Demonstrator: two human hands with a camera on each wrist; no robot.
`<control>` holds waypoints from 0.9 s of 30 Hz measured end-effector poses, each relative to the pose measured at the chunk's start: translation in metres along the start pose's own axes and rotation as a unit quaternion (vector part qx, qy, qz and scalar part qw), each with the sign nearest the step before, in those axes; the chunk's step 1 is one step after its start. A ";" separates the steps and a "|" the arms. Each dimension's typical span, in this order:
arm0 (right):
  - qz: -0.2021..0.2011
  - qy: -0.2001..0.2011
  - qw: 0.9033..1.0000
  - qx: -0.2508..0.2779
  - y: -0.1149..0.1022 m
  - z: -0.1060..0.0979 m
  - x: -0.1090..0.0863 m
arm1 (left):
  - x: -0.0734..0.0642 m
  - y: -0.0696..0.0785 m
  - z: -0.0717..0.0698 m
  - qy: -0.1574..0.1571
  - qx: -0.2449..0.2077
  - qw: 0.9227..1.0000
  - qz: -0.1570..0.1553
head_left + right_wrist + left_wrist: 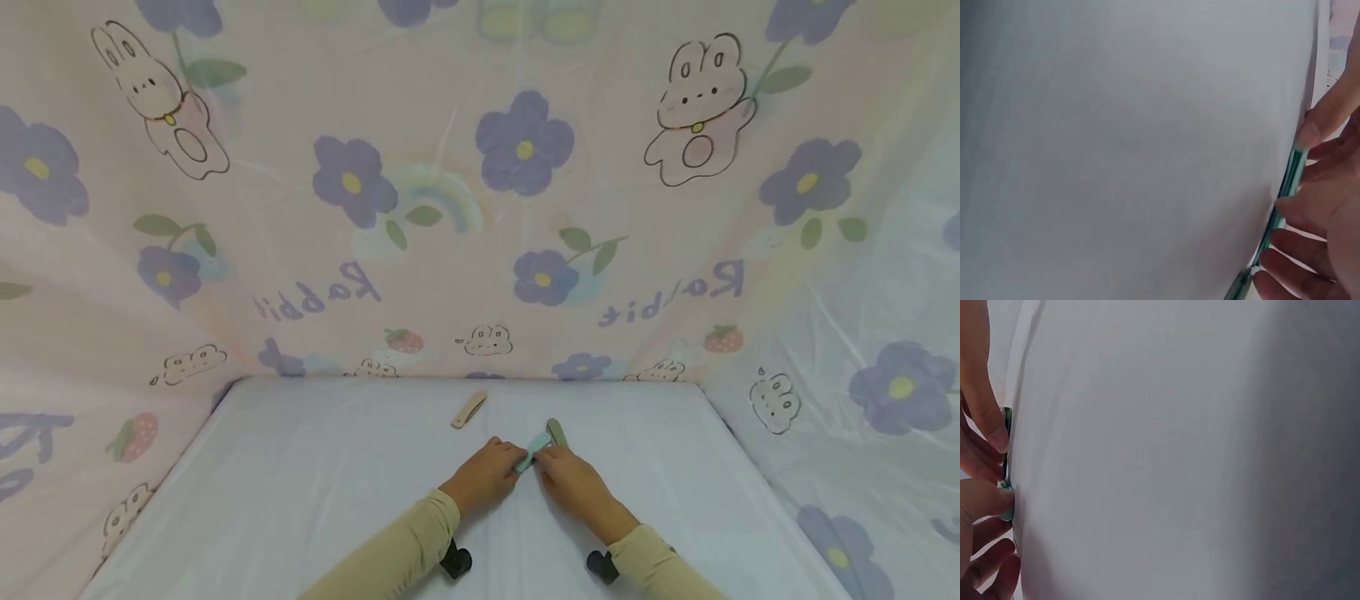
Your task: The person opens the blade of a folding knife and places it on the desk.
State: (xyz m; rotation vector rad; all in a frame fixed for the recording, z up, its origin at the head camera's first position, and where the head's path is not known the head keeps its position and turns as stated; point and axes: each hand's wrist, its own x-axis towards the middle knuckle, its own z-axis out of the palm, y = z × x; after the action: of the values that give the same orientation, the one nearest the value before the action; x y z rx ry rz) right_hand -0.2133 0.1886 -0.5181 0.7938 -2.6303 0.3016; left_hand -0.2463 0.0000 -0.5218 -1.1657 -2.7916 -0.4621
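Observation:
Near the middle of the table, a light teal flat hair clip [537,442] lies slanted between my two hands. My left hand [489,475] pinches its near-left end; in the left wrist view the thumb presses on the teal end. The right hand [577,487] holds the same clip farther along with thumb and fingers, and its layered edge [1293,172] shows in the right wrist view. Just beyond the right fingers lies a sage green clip [556,431], partly hidden by that hand. A beige clip [469,410] lies apart, farther back and to the left.
A white cloth covers the table [300,467]. Printed pink fabric [450,275] with rabbits and purple flowers rises at the back and both sides. Black wrist devices [455,560] sit beneath the wrists, by the beige sleeves [397,546].

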 end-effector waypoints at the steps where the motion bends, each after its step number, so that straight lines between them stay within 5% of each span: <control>1: 0.004 -0.001 1.000 -0.004 -0.001 0.001 0.000 | 0.000 0.001 0.001 0.003 0.003 1.000 0.001; 19: 0.043 0.018 0.999 -0.004 -0.006 0.005 -0.001 | 0.001 0.007 0.002 0.068 -0.116 0.991 -0.012; 27: 0.028 0.065 0.997 -0.011 -0.006 0.005 -0.003 | 0.001 0.003 0.007 0.074 -0.269 0.958 -0.059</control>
State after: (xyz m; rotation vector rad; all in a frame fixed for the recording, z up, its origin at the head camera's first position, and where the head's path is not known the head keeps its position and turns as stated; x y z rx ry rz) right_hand -0.2091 0.1839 -0.5232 0.6712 -2.5317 0.3265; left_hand -0.2442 0.0045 -0.5271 -0.9793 -2.6857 -1.3246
